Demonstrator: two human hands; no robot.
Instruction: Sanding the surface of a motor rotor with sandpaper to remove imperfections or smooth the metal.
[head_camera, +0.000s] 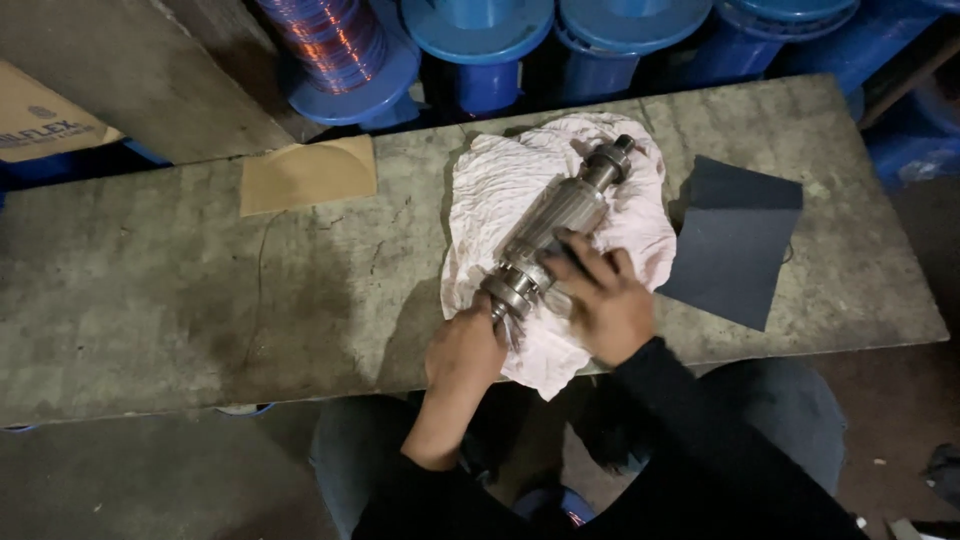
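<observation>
We see a long, rough concrete slab serving as a workbench, grey, stained and cracked, in a dim room. Our left hand is closed around the near end of a metal rotor, a ribbed steel cylinder on a shaft. Our right hand lies just beside the left, fingers spread flat over a small dark piece of sandpaper pressed against the rotor's body.

The rotor runs diagonally away from both hands and rests on a crumpled pink cloth spread under them on the slab. Just right of the right hand lies a dark blue-grey abrasive sheet, flat on the concrete. Well to the left of the left hand sits a tan paper piece.

Beyond the slab's far edge stand blue spools, one wound with copper wire. A cardboard box sits at the far left.
</observation>
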